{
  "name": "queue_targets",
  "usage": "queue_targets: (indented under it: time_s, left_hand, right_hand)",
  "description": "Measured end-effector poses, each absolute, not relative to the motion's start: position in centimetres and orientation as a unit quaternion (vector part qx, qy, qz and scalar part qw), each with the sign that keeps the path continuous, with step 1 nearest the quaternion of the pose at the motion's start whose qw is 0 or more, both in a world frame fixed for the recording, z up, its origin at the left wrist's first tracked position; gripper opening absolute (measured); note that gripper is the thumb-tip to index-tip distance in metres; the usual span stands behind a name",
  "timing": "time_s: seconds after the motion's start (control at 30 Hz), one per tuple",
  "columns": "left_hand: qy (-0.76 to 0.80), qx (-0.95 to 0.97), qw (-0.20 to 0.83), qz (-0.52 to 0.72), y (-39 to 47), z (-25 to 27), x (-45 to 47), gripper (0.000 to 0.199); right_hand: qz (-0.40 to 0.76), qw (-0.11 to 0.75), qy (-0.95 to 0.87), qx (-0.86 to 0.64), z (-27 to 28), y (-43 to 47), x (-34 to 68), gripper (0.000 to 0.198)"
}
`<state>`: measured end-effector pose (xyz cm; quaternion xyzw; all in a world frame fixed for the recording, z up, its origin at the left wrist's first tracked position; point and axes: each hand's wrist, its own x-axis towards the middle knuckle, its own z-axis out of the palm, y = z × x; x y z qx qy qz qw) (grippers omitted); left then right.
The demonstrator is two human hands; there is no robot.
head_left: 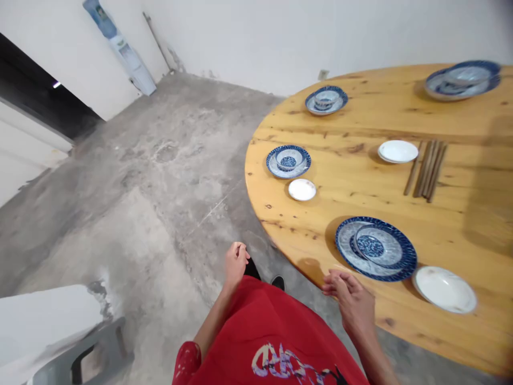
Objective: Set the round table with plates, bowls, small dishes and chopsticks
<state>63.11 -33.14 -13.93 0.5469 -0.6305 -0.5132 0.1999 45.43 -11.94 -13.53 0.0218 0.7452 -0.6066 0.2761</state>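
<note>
My left hand [236, 262] is curled in, my right fingers [329, 289] hang half-bent, seemingly empty, over the near edge of the desk [328, 208], just left of the nearest blue plate [407, 256] and its bowl [371, 246], and one careless rightward swing could jolt them against the white dish [444, 290]!

A knotty, honey-yellow wooden table [340, 171] with a broad curved edge bears four blue-and-white patterned plates: one near its closest edge [343, 239], one at the curved end [271, 162], and two [309, 102] [433, 84] farther back. White dishes lie just beside the first [444, 289] and second [302, 190]; another [398, 151] lies by a row of brown chopsticks [430, 169], set roughly parallel.
</note>
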Motion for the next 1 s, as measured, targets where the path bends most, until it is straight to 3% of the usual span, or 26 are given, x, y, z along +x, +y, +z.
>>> queue_targets:
  time_s: [0.2, 0.53, 1.0]
  left_hand:
    - [-0.596, 0.554, 0.227, -0.536, -41.2, -14.0, 64.8, 0.022]
    - [-0.625, 0.586, 0.236, -0.459, -59.6, -12.9, 70.7, 0.026]
    - [-0.746, 0.365, 0.136, -0.540, -70.9, -11.4, 54.6, 0.022]
  right_hand:
    - [-0.591, 0.306, 0.746, -0.010, -12.0, -20.8, 46.2, 0.054]
    - [-0.586, 0.355, 0.726, -0.068, -11.0, -39.4, 51.3, 0.060]
    - [-0.640, 0.293, 0.710, 0.020, -9.2, -50.8, 47.8, 0.049]
